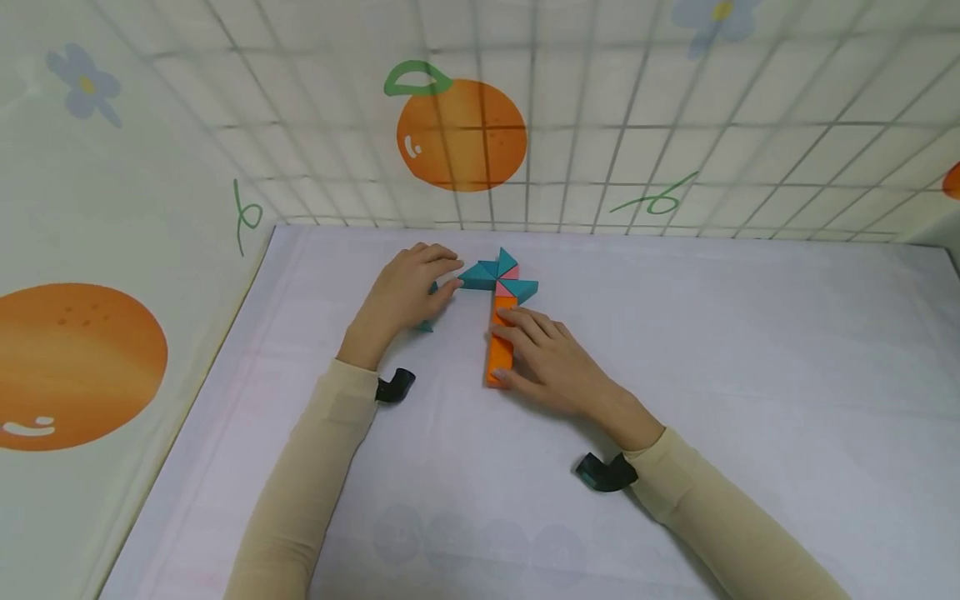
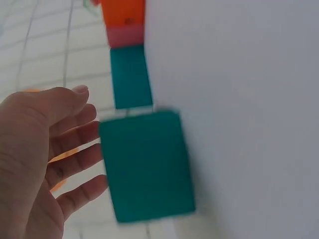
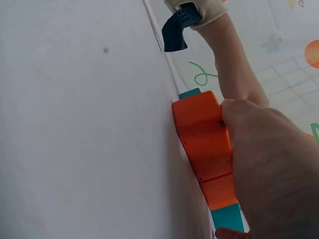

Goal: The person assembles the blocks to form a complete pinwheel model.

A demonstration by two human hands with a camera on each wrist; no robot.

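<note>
Teal and pink triangular blocks form a pinwheel shape [image 1: 507,288] on the table. Below it runs a straight row of orange blocks [image 1: 501,354], also seen from the side in the right wrist view. My right hand [image 1: 551,362] rests along the row's right side, thumb and fingertips touching the orange pieces. My left hand [image 1: 408,287] is at the pinwheel's left blade, fingers loosely bent and fingertips close to it; contact is unclear. Under this hand a loose teal block [image 1: 423,326] is partly hidden. A teal block [image 2: 147,167] looms large beside the fingers in the left wrist view.
A white cloth covers the table [image 1: 712,358]. Behind it stands a pale gridded backdrop [image 1: 585,158] with printed oranges and flowers. Black curved pieces [image 1: 396,386] stick out at both sleeve cuffs.
</note>
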